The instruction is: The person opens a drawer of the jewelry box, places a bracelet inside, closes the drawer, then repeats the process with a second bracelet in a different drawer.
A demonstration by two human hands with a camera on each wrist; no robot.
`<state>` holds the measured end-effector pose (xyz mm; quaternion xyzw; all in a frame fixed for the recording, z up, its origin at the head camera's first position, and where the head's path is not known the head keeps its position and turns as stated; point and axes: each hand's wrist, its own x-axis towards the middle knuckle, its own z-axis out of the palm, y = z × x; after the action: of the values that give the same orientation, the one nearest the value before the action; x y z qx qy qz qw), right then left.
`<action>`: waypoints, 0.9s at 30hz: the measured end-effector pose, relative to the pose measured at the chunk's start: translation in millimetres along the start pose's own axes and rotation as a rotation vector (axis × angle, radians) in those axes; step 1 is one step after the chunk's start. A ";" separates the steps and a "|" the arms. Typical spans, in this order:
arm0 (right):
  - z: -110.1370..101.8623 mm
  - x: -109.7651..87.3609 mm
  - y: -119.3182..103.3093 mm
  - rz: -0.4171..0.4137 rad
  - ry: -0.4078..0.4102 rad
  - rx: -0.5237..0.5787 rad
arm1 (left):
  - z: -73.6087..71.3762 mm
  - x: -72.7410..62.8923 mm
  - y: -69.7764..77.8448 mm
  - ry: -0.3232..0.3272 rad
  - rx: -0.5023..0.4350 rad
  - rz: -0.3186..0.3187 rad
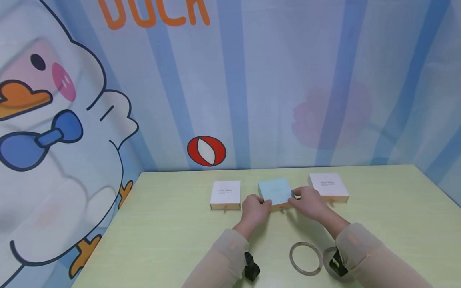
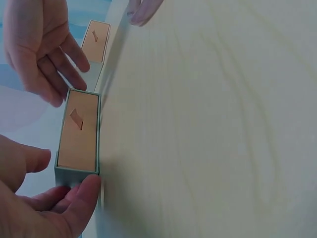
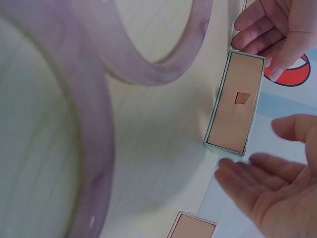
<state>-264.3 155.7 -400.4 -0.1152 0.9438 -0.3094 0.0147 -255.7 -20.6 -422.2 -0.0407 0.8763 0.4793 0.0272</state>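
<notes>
A pale blue box [image 1: 275,191] with a tan drawer front [image 2: 81,136] and small ribbon tab sits on the table between both hands. My left hand [image 1: 254,210] is at its left side, fingertips against the end of the box in the left wrist view. On the opposite side is my right hand [image 1: 309,203]; in the right wrist view its relaxed fingers [image 3: 233,181] lie close to the box's end, and contact is hard to tell. The tab lies flat against the drawer front, which looks flush with the sleeve.
White boxes with drawers stand at the left [image 1: 225,195] and right [image 1: 329,187]. Nearer me lie two ring-shaped bangles [image 1: 292,262], one partly hidden by the right sleeve [image 1: 363,248]. A printed backdrop [image 1: 266,80] rises behind the pale green table [image 1: 162,228].
</notes>
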 end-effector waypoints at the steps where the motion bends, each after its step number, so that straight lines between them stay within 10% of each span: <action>1: -0.9 -0.5 0.0 0.007 0.004 -0.016 | 0.8 0.2 0.2 0.004 0.000 -0.002; 12: -4.5 -10.5 -2.6 0.131 -0.038 -0.035 | 6.9 5.8 -0.6 0.028 0.101 0.134; 27: 18.5 -4.4 -11.7 0.095 -0.081 0.006 | 2.5 8.1 5.5 -0.034 0.736 0.253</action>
<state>-255.7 136.9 -408.7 -0.0826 0.9459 -0.3063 0.0677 -264.3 -15.9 -419.7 0.0883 0.9872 0.1329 -0.0047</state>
